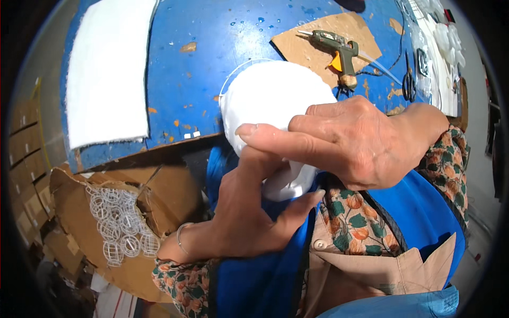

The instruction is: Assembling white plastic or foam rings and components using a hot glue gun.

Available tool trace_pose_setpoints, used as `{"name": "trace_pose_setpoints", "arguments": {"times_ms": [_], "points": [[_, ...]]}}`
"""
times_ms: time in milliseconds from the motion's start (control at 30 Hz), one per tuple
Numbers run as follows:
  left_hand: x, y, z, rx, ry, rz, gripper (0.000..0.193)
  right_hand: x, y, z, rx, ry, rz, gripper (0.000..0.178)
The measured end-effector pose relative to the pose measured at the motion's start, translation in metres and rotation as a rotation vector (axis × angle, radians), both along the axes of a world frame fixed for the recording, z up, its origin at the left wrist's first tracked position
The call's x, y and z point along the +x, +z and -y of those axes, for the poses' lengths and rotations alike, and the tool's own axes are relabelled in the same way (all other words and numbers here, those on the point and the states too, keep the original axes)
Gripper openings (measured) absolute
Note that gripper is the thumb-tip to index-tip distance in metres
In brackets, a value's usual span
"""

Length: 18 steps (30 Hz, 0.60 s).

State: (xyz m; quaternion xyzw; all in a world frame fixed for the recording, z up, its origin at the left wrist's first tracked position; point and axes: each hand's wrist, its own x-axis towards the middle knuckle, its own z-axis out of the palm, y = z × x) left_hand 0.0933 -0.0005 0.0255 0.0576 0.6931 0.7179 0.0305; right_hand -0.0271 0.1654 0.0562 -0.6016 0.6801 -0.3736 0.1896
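A rounded form covered in soft white fabric [275, 98] is held close in front of me, at the table's near edge. A thin wire ring [231, 75] shows along its far left side. My left hand [252, 204] grips the near side from below, its thumb apart from the fingers. From the right, my right hand [344, 140] reaches over the fabric with its fingers bent, the index finger stretched across toward my left hand. Both hands hide part of the near side, where the fabric bunches and folds.
On the blue table [180, 69] lies a stack of white batting [111, 74] at left. A glue gun [336, 50] rests on cardboard [297, 50] at the far right, near black scissors [408, 79]. A cardboard box [74, 217] of small wire frames [119, 222] stands lower left.
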Motion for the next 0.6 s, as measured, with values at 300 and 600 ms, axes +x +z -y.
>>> {"name": "trace_pose_setpoints", "arguments": {"times_ms": [300, 600], "points": [[-0.009, -0.009, 0.010, 0.012, 0.094, 0.006, 0.070, -0.011, 0.016, 0.004, 0.133, 0.007, -0.023, 0.085], [0.005, -0.013, 0.012, -0.240, 0.050, -0.225, 0.063, -0.012, 0.014, -0.001, 0.126, 0.027, 0.112, 0.083]]}}
